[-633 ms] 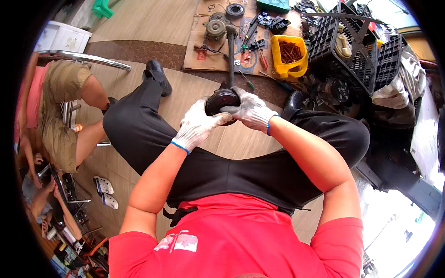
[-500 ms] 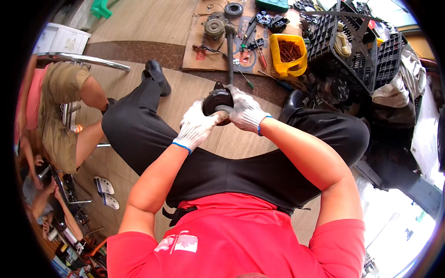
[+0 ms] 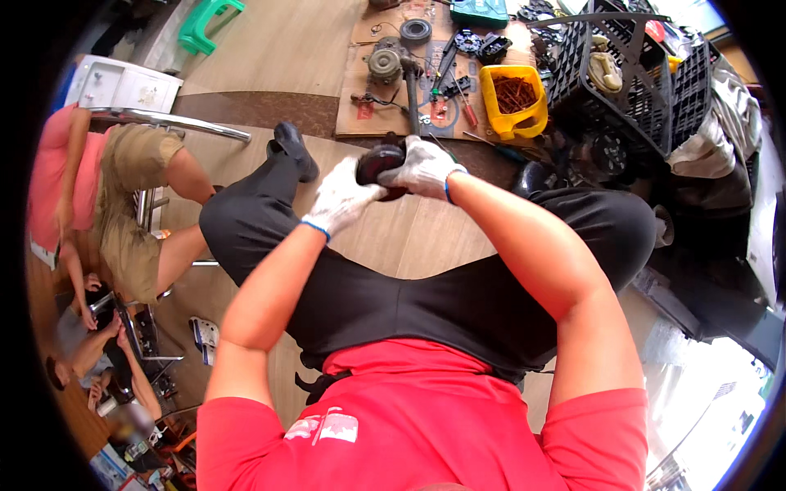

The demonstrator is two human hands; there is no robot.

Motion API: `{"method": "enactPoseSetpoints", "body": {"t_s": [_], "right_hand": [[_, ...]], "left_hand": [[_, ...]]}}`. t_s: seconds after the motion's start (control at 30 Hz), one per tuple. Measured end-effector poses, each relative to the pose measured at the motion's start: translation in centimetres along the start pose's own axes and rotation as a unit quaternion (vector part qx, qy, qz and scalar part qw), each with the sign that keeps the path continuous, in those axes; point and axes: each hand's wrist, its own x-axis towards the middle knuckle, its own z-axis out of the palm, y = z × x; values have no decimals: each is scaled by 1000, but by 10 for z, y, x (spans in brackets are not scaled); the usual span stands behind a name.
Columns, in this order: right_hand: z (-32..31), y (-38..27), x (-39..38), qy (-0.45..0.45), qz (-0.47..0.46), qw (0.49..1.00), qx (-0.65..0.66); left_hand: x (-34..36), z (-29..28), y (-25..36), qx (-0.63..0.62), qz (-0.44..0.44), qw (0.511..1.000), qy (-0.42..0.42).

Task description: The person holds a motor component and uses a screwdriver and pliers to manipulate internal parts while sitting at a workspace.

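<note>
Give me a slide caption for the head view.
Gloved left hand and right hand hold a dark round part near cardboard.

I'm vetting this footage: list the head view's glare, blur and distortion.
In the head view, glare bleaches the lower right, a black fisheye rim rounds the corners, and the dark round part between left hand and right hand looks soft.

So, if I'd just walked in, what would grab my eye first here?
Probably the bright red shirt filling the lower middle, then the white-gloved left hand and right hand gripping a dark round part above the picture's centre. Beyond them, to the right, a yellow container of rusty-coloured pieces stands out, left of a black crate.
</note>
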Motion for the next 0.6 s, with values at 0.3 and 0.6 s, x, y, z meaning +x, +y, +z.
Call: {"method": "enactPoseSetpoints", "body": {"t_s": [0.3,0.6], "right_hand": [[-67,-66,61,27,-142,989,-9],[-60,9,190,68,-222,968,-95]], "left_hand": [[67,-141,59,195,178,964,16],[211,-68,-41,-60,62,994,-63]]}}
